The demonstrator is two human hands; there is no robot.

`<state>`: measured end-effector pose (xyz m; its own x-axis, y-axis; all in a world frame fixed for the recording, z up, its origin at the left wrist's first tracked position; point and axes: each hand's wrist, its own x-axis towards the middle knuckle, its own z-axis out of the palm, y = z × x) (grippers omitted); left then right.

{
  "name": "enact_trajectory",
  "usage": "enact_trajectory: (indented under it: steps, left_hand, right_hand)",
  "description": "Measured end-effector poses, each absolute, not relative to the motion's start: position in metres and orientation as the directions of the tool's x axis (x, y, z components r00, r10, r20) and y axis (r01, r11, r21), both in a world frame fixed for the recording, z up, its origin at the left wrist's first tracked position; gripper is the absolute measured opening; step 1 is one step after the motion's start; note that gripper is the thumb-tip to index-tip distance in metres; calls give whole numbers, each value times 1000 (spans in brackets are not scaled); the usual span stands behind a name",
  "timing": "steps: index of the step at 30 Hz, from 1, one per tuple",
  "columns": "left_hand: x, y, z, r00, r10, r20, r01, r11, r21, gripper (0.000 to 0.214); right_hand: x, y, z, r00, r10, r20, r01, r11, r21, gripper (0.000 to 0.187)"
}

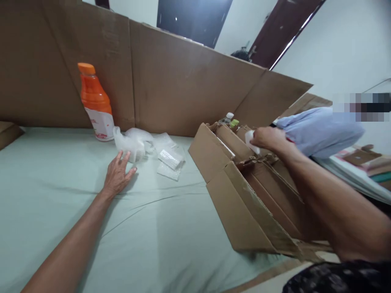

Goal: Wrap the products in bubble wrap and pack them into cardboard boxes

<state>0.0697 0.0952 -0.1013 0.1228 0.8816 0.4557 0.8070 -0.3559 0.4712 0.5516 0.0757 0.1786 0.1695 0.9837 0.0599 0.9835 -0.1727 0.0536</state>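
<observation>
My left hand is open, its fingers spread over the light green sheet, with the fingertips at the edge of a crumpled clear plastic bag. Next to the bag lie several flat pieces of bubble wrap. My right hand is closed on a small white object, over the far part of a cardboard box split by dividers. The fingers hide part of this object, so its kind is unclear. Behind the bag an orange bottle with a white label stands upright.
A tall cardboard panel runs along the back. Bottles with a white cap and a green cap poke up at the box's far end. A person in a light blue shirt is at the right. A cardboard piece lies far left.
</observation>
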Motion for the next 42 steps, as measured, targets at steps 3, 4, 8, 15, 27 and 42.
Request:
enact_trajectory:
  steps: [3, 4, 8, 15, 27, 42]
  left_hand:
    - [69, 96, -103, 95, 869, 486, 774, -371, 513, 73]
    - [69, 96, -103, 80, 863, 499, 757, -378, 532, 74]
    - [69, 97, -105, 12, 841, 540, 694, -396, 601, 79]
    - [70, 99, -105, -67, 855, 514, 642, -357, 678, 82]
    - [72, 101, -100, -252, 876, 411, 604, -190, 774, 75]
    - [64, 81, -67, -256, 950, 178, 616, 18, 787, 86]
  right_hand:
    - [496, 70, 218, 228, 918, 325, 926, -308, 218, 15]
    - [471, 73, 228, 158, 928, 336, 932, -253, 261, 14]
    - [375, 111, 230, -70, 970, 233, 970, 12, 243, 24]
    - [324, 153, 131, -224, 920, -323, 943, 289, 167, 40]
    - [318, 174, 120, -266, 885, -383, 937, 331, 114, 33]
    - [541, 60, 212, 245, 964, 107, 958, -258, 124, 29]
